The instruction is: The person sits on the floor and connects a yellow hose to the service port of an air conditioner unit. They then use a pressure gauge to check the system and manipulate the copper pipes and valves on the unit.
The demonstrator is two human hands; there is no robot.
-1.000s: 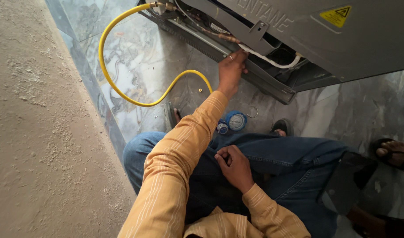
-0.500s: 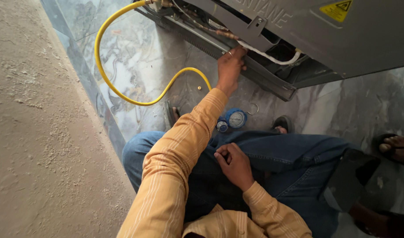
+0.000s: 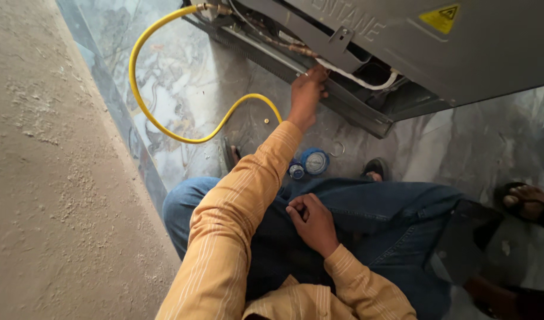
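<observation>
1. The left hand is stretched forward and up to the open underside of a grey appliance, its fingers curled onto the thin copper pipe where that meets a white tube; how tightly they grip cannot be told.
2. The copper pipe runs with its long axis slanting from upper left to lower right along the appliance's lower edge, ending at the hand.
3. The white tube continues from the hand to the right, sagging, then bending up into the housing.
4. A yellow hose leaves a brass fitting at the top of the appliance, loops down and left over the marble floor, then arches up and drops behind the left forearm.
5. A blue pressure gauge lies on the floor just beside the left sleeve, dial facing up.
6. The right hand rests on the blue-jeaned lap, fingers loosely curled, holding nothing visible.
7. Another person's sandalled foot shows at the right edge.
</observation>
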